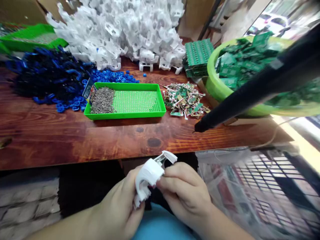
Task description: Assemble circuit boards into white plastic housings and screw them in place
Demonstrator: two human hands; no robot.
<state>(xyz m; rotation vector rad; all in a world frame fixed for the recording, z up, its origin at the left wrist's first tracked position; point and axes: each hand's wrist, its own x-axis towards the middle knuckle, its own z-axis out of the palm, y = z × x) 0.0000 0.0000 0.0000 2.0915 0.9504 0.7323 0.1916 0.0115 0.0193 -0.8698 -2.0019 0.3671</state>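
Note:
A white curved plastic housing (151,171) is held in front of my body, just below the table's front edge. My left hand (121,196) is closed around its left side, thumb and fingers pressed against it. On the other side my right hand (183,186) is closed with its fingers curled at the housing's right edge. Whether a small part sits within those right fingers is hidden. A thin arm of the housing with a white tip (170,156) sticks up between the hands.
Behind, a green tray (137,100) holds many small screws. White housings (120,30) are heaped at the back, with blue and black parts (47,73) left. Small circuit boards (183,98) lie right of the tray, near a green tub (212,66). A black electric screwdriver (225,106) slants in from the right.

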